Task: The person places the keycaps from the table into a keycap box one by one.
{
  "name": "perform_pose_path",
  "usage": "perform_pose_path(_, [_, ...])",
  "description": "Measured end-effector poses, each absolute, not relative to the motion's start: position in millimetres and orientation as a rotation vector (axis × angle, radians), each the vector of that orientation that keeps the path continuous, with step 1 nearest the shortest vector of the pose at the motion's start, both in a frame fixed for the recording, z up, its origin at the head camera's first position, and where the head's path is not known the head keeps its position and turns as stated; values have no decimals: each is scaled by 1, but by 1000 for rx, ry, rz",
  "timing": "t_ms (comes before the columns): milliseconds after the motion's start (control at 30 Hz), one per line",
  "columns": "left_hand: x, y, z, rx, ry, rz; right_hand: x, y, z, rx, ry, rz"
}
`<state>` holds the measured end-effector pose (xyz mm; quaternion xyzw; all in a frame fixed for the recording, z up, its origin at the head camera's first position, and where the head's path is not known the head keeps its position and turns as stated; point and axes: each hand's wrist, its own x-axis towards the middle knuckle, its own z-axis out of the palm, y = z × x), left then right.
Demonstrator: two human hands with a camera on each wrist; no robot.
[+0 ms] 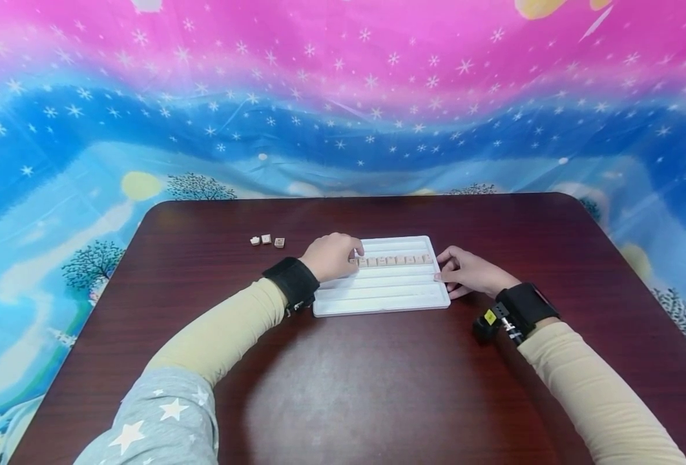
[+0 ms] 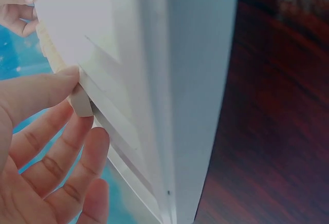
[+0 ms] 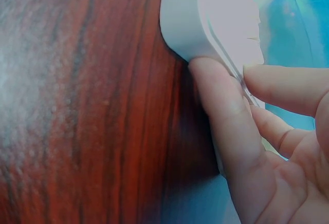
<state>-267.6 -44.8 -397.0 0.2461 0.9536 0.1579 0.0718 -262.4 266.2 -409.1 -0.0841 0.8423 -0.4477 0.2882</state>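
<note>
A white ribbed tray [image 1: 386,292] lies on the table, its rows running left to right. Along one of its upper rows stands a line of several small beige blocks [image 1: 400,260] with faint markings. At the left end of that line, my left hand [image 1: 332,255] pinches a beige block [image 2: 81,102] between thumb and fingertips; the other fingers spread loosely beside the tray. My right hand [image 1: 471,271] grips the tray's right edge, with one finger [image 3: 221,95] along the outer wall and another over the rim.
Three loose small blocks [image 1: 266,239] lie on the dark wooden table [image 1: 389,381], left of the tray and toward the back. Behind the table hangs a pink and blue patterned cloth [image 1: 343,110]. Black straps with cameras circle both wrists.
</note>
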Motion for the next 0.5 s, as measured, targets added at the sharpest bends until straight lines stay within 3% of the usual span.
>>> perform_pose_path(500, [-264, -51, -394, 729, 2846, 512, -262, 266, -407, -213, 2247, -1198])
